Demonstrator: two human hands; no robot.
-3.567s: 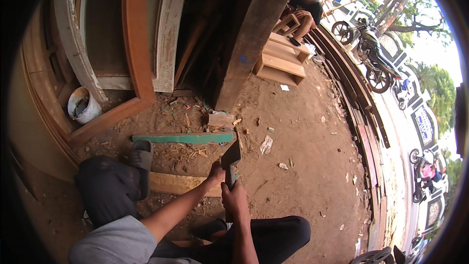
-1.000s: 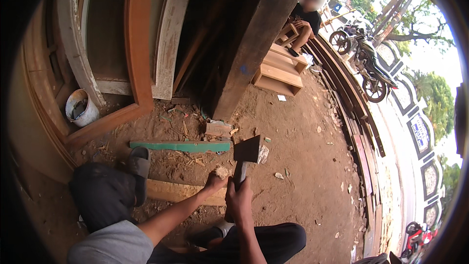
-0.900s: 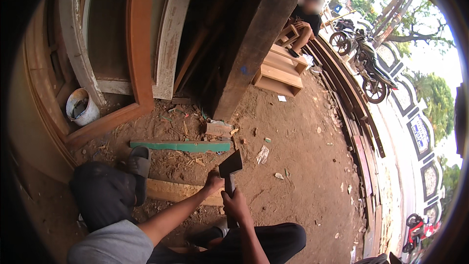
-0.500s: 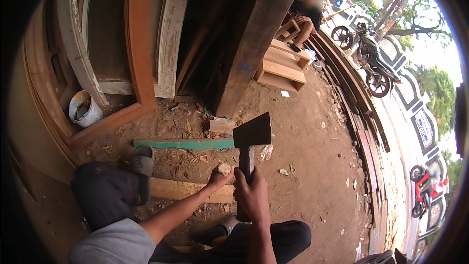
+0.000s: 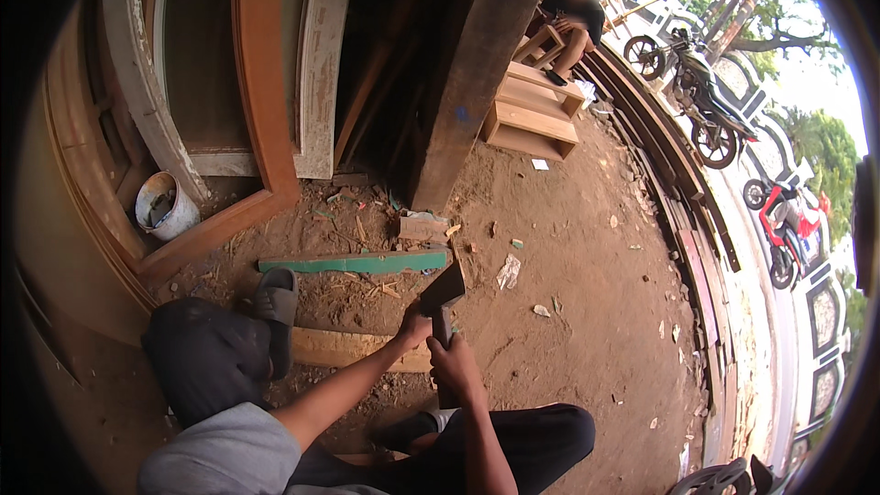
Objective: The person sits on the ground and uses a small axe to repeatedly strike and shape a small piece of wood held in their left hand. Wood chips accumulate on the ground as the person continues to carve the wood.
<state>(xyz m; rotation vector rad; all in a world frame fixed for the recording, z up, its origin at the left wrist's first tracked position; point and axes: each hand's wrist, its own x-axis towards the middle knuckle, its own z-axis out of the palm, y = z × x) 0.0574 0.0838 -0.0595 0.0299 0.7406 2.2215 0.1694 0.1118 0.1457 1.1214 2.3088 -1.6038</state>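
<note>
Your right hand [image 5: 456,367] grips hatchet [image 5: 442,298]; left hand [image 5: 414,326] close beside blade [image 5: 445,285], can't tell its hold; angle blade away.

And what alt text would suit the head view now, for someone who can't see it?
A person's right hand grips a hatchet close to the left hand. On the dirt lie a pale wooden beam and a green-sided plank; another person sits beyond, near boxy woodwork.

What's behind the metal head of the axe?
Around the edges of the axe head, you can see brown dirt, the right end of a green board, and the left hand at its lower left. Whatever is straight behind the metal is covered, so I can't tell.
</note>
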